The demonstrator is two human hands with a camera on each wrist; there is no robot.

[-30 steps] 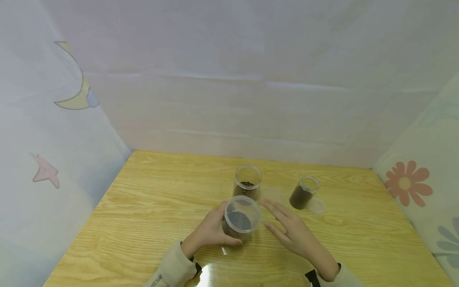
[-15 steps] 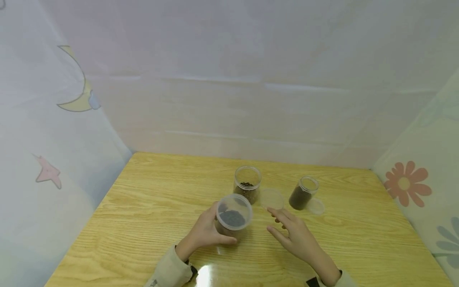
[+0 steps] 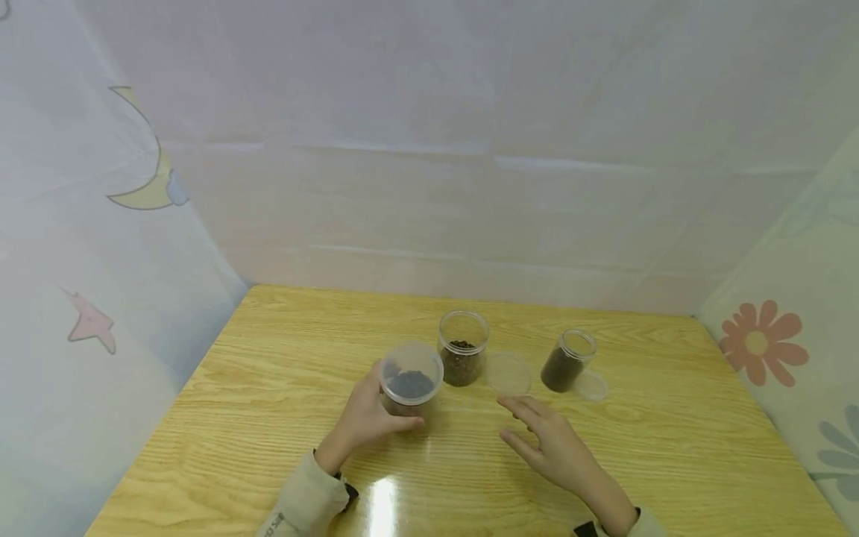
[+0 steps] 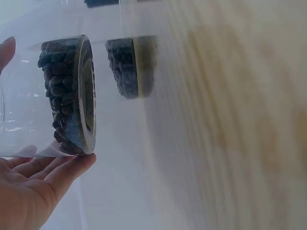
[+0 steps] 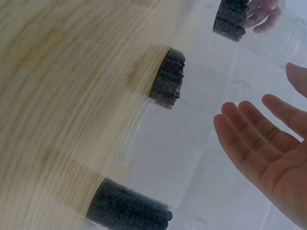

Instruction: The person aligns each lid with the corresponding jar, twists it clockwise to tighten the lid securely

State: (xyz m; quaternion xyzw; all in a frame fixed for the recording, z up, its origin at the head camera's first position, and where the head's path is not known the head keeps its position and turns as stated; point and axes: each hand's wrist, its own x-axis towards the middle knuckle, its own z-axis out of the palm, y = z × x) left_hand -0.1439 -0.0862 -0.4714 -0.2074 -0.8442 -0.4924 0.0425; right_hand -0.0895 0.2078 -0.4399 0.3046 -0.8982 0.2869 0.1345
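My left hand (image 3: 365, 415) grips a clear jar (image 3: 411, 386) from its left side, thumb along the near side. A frosted lid covers this jar, and a layer of dark bean-like pieces (image 4: 61, 96) lies at its bottom. In the left wrist view its base is off the table. My right hand (image 3: 552, 449) hovers right of it with fingers extended, touching nothing. Beyond the hands stands a lidless clear jar (image 3: 461, 367) with similar dark pieces. A flat translucent lid (image 3: 508, 374) is beside that jar, in front of the right fingertips.
Farther right stands a narrower uncovered jar (image 3: 562, 368), filled higher with dark pieces. A small round lid (image 3: 592, 385) lies at its right. The wooden table (image 3: 302, 350) ends at a pale cloth backdrop (image 3: 429, 209), with cloth on both sides too.
My left hand has carried the lidded jar leftward and slightly away, clear of the jar behind. My right hand has shifted slightly nearer, uncovering the flat lid.
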